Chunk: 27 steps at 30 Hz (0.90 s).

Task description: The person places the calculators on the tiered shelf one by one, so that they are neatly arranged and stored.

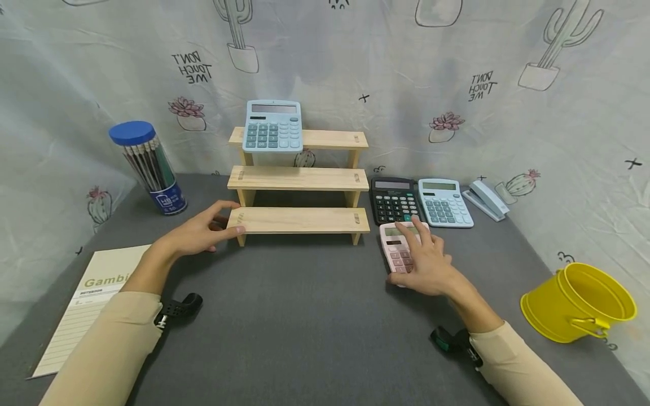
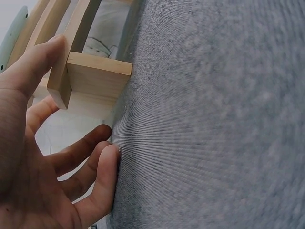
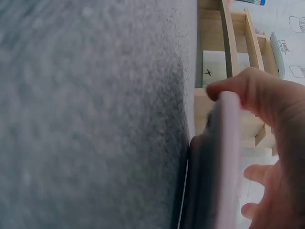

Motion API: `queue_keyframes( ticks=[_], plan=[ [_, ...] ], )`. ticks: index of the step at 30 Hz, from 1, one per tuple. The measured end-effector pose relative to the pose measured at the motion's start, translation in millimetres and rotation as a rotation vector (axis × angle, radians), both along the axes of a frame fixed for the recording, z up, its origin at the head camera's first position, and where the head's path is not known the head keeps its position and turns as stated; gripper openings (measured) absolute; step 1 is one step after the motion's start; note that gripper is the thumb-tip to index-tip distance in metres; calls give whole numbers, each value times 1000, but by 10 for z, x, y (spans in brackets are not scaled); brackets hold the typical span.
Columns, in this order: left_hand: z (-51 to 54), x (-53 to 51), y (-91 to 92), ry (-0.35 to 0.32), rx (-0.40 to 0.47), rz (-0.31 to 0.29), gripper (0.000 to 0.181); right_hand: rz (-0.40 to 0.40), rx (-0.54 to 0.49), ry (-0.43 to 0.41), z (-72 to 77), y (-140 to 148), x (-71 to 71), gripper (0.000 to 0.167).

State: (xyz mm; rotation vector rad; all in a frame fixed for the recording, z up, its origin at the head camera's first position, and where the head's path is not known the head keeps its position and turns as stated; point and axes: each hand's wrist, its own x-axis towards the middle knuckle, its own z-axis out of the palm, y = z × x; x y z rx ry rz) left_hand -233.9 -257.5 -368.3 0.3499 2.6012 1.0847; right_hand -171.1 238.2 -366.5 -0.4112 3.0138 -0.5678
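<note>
A three-tier wooden shelf (image 1: 299,220) stands at the centre back, a blue calculator (image 1: 272,128) leaning upright on its top tier. My left hand (image 1: 195,231) pinches the left end of the lowest tier, thumb on top; in the left wrist view that hand (image 2: 52,186) has its lower fingers bent beside the shelf leg (image 2: 97,71). Right of the shelf, my right hand (image 1: 429,262) grips a pink calculator (image 1: 397,254), thumb at its near edge and fingers across its far part. The right wrist view shows the calculator (image 3: 229,152) edge-on and blurred against the hand (image 3: 286,129).
A black calculator (image 1: 391,206), another blue calculator (image 1: 446,204) and a light blue stapler (image 1: 486,200) lie at the back right. A yellow bucket (image 1: 566,304) stands at the right. On the left are a pencil tub (image 1: 168,198) and a notepad (image 1: 76,321).
</note>
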Motion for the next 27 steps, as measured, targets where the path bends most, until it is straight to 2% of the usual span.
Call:
queue_keyframes(
  ticks=[8,19,27],
  plan=[
    [-51,7,10,-8,5,3,79,-17,-18,48,117,95,-2,104],
    [-47,9,8,-10,9,6,78,12,-79,239,299,69,0,103],
    [-33,-1,-5,5,5,13,78,40,-114,303,513,-57,-63,99]
  ],
)
